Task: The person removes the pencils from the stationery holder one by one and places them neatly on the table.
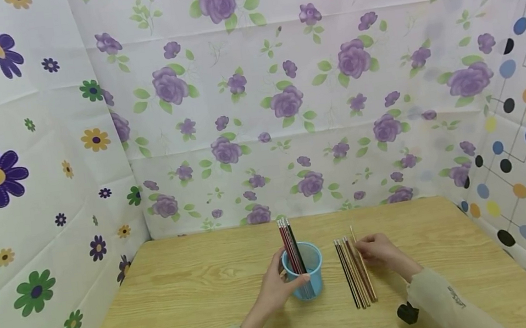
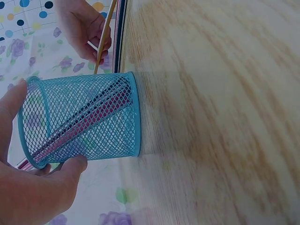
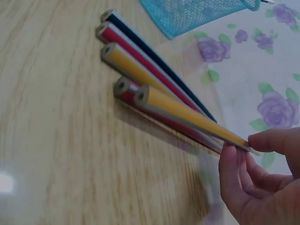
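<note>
My left hand [image 1: 275,287] grips a light blue mesh pencil cup [image 1: 317,284] near its rim, thumb on the near side and fingers at the far left. Several dark and red pencils [image 1: 289,243] lean inside it, their eraser ends up. To the right of the cup my right hand [image 1: 380,251] pinches a yellow pencil [image 3: 187,115] near one end between thumb and fingers. That pencil slants upward over a row of loose pencils [image 1: 351,271] on the table. In the right wrist view the row shows a black pencil [image 3: 140,44], red ones and another yellow one.
The wooden table [image 1: 199,283] carries the cup and the pencils. Flowered cloth [image 1: 260,103] hangs behind it, with patterned cloth at both sides. A small black object [image 1: 407,313] sits by the right sleeve.
</note>
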{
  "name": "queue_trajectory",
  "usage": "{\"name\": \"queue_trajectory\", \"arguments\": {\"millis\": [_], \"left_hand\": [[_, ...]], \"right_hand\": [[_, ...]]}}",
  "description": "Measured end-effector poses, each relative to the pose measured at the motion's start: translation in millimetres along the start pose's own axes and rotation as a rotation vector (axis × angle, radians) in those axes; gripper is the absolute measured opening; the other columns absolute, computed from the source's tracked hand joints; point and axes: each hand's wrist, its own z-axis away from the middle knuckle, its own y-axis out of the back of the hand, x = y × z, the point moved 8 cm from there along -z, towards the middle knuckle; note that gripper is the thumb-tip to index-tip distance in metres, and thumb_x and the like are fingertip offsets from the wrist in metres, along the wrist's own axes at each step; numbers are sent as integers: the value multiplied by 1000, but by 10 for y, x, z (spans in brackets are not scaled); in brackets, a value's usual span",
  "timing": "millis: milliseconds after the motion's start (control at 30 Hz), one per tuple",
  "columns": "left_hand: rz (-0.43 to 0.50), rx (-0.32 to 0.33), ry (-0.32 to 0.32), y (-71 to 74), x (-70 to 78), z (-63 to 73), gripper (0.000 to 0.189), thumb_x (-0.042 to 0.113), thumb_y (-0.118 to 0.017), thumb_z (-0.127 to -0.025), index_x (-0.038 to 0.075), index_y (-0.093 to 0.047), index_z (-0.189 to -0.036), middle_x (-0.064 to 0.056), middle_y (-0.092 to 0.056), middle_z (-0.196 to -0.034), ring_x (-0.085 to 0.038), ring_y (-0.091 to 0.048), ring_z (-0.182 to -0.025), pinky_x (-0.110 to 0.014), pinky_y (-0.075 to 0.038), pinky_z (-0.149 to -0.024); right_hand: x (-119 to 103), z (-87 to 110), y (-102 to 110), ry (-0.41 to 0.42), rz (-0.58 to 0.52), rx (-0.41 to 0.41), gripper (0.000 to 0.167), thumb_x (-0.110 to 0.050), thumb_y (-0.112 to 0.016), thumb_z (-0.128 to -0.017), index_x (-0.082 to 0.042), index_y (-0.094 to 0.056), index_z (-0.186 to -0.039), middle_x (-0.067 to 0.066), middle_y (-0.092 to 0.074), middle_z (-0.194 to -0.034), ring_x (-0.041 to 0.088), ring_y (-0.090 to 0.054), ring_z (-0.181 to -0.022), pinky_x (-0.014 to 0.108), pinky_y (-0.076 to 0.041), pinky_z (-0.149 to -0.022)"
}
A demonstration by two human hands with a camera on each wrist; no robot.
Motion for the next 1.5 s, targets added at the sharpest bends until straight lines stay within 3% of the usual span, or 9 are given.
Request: {"name": "queue_trajectory", "arguments": {"millis": [200,500,933,1300,1500], "left_hand": [[2,1,1,2,2,-4,87,23,-74,-87,5,-20,-153,-24,-37,-150,-43,-35,-139,-60,-35,-110],[-21,8,11,2,-49,-11,86,26,-74,-86,6,-22,-152,-22,-39,-149,-42,-36,-139,-59,-35,-110],[-16,7,2,3,-9,0,87,24,-74,-87,4,-21,-152,-25,-38,-149,-44,-35,-139,-60,-36,-109],[-4,0,2,-2,-24,-8,87,22,-73,-87,3,-19,-153,-25,-36,-150,-45,-34,-139,-61,-35,-109],[-11,-3,-6,-4,-26,-11,86,22,-73,-88,4,-20,-152,-25,-37,-150,-44,-35,-139,-61,-35,-109]], "right_hand": [[6,-57,41,35,148,98,24,-9,-58,-93,12,-64,-102,11,-63,-85,14,-59,-72,27,-58,-62],[-14,-2,11,23,177,118,20,-7,-59,-90,10,-64,-99,11,-64,-79,14,-61,-66,27,-58,-58],[-9,-10,-26,23,239,171,16,-10,-62,-88,5,-66,-93,10,-64,-79,14,-61,-65,27,-57,-56],[-68,6,-16,45,209,171,21,-9,-55,-90,7,-65,-98,12,-64,-80,17,-61,-64,28,-53,-54],[-204,11,-100,69,75,127,29,-13,-50,-97,10,-62,-110,13,-66,-84,15,-62,-68,30,-56,-60]]}}
